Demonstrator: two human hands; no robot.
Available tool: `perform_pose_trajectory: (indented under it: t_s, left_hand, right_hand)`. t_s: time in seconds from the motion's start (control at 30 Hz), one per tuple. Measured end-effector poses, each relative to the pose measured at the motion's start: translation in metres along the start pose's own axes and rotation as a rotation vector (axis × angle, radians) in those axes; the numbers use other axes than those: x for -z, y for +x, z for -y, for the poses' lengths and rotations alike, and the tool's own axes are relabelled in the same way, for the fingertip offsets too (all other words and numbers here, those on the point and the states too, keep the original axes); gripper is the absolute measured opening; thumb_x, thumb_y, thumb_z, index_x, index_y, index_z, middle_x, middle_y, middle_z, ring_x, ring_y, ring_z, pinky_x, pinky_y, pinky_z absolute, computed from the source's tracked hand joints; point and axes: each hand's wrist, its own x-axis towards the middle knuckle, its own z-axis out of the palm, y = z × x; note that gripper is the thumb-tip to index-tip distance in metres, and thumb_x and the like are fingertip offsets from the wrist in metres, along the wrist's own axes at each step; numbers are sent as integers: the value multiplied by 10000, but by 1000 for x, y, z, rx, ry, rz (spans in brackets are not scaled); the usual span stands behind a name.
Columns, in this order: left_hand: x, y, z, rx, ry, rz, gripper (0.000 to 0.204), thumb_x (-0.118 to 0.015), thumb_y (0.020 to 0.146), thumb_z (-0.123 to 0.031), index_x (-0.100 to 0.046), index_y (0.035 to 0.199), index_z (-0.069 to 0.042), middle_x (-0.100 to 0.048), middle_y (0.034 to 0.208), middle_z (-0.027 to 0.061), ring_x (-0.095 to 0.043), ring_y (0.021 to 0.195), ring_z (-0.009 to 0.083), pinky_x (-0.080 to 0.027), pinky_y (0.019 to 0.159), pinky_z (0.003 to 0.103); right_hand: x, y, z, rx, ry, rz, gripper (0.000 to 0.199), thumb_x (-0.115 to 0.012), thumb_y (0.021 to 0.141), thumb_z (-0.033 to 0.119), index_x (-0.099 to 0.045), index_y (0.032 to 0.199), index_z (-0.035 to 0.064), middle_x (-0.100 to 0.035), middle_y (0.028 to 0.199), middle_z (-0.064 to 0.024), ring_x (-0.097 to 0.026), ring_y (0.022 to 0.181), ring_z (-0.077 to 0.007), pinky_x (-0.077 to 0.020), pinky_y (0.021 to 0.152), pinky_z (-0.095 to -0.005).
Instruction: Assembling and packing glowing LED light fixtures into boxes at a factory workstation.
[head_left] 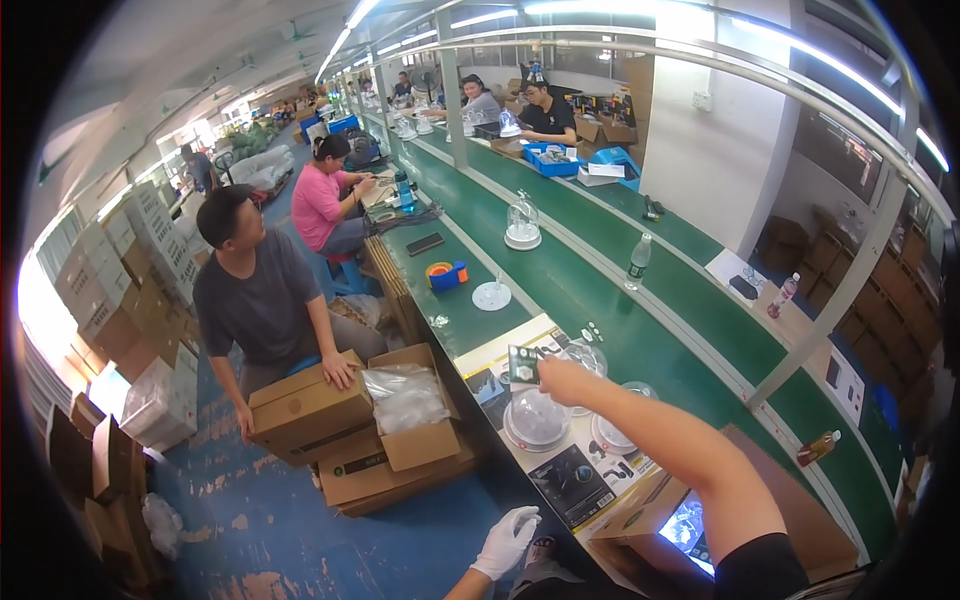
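Note:
My bare right hand [556, 381] reaches over the near end of the bench, its fingers closed on a small dark printed card [523, 366]. Just below that card stands a clear dome on a white round base [538, 418]. Two similar domes are close by, one partly behind my hand and another dome [615, 432] to the right under my forearm. They rest on printed cardboard sheets [572, 485]. My left hand [506, 543], in a white glove, hangs low beside the bench edge with its fingers loosely apart, holding nothing.
Cartons [310, 405], one with clear plastic bags, stand left of the bench beside a seated person [265, 290]. A green conveyor [600, 305] carries a dome [522, 225] and a water bottle [638, 262]. A tape dispenser [446, 276] and a lit screen [688, 530] are nearby.

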Motion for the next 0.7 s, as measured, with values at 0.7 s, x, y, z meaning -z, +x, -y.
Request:
perform_pose_trajectory:
  t_s: [0.7]
  left_hand:
    - [-29, 55, -125, -365, 151, 127, 211, -472, 979, 14, -605, 1143, 11, -671, 1074, 126, -640, 1016, 223, -487, 972, 355]
  right_hand:
    - [63, -94, -12, 102, -44, -80, 306, -713, 842, 267, -738, 963, -13, -733, 896, -193, -714, 872, -386, -572, 716, -495]
